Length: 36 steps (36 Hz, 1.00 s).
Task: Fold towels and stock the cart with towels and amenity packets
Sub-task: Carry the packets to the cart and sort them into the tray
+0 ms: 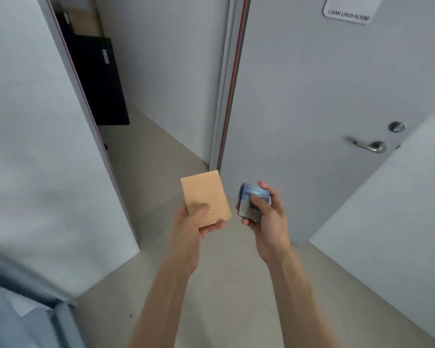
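Left hand (194,222) pinches light, stiffish kraft paper packet (206,199) by its near edge; right hand (266,217) grips small glossy packets (253,200) (blurred, likely slippery).

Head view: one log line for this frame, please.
left hand: holds brown packet | right hand: grips small blurred packets | facing linen-room door

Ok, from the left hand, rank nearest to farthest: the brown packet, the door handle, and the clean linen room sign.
1. Brown packet, held in the left hand.
2. Door handle, to the right, on the door.
3. Clean linen room sign, top right of the door.
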Motion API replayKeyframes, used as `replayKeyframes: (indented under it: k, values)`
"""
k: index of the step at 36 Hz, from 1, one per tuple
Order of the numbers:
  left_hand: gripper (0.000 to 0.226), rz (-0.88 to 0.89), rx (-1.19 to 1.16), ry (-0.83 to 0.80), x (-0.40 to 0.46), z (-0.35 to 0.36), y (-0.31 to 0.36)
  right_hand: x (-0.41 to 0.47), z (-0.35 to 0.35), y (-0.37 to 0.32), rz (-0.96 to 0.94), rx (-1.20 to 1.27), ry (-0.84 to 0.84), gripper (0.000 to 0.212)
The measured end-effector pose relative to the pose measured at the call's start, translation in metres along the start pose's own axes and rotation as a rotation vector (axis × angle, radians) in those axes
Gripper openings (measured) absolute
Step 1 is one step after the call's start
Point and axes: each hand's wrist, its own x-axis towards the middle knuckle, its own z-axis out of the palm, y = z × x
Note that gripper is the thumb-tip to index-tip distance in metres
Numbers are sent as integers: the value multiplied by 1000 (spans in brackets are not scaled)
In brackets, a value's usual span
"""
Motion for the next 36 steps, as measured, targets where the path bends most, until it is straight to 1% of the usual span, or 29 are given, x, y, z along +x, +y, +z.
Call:
replayKeyframes:
  k: [5,9,15,18,22,26,30,33,36]
  values:
    - [18,7,-42,71,59,23,-4,75,1,-1,50,68,-33,28]
    - [16,33,-68,127,117,53,-4,152,8,-7,116,116,-96,22]
    - [15,89,-113,245,197,109,13,262,31,-44,230,90,-192,17]
    - [16,139,-137,279,234,133,22,308,47,-63,230,91,-257,17]
    - [13,156,-167,334,279,153,29,354,65,-70,234,47,-328,22]
    - [12,175,-186,366,333,162,34,404,80,-64,266,52,-362,24]
    - [13,166,-212,393,393,156,35,463,97,-51,344,65,-323,23]
    - [12,150,-233,392,450,147,35,513,117,-38,368,42,-303,19]
    - [17,155,-225,347,516,138,41,567,146,-27,348,10,-285,19]
